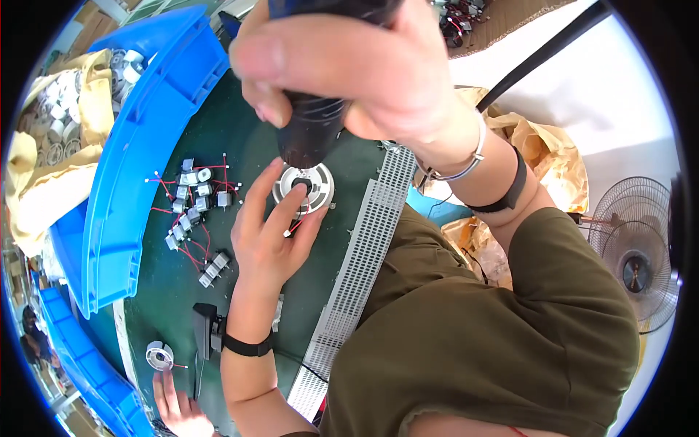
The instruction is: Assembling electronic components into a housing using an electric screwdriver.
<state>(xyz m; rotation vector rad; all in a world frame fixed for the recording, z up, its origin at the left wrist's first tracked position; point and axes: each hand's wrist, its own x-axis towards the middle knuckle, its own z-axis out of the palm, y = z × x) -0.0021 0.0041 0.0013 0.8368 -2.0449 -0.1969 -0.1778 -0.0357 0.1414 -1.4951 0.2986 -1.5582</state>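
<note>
My right hand point(364, 73) is wrapped round a black power screwdriver point(307, 142), smeared by motion in the upper middle. The tool's nose points down over a white round plastic housing point(321, 180) on the green tabletop; whether its tip touches the housing is hidden. With its fingers and thumb, my left hand point(266, 244) grips the housing from the near left side, one fingertip at its dark centre. A thin red wire with a small white connector point(287, 234) hangs off the housing beside my fingers.
Left of my hand lies a cluster of small grey motors with red wires point(191, 204). A big blue bin point(138, 160) with bagged white parts stands beyond. At lower left, another person's hand point(182, 415) touches a white round part point(159, 355). A perforated metal strip point(364, 255) edges the table.
</note>
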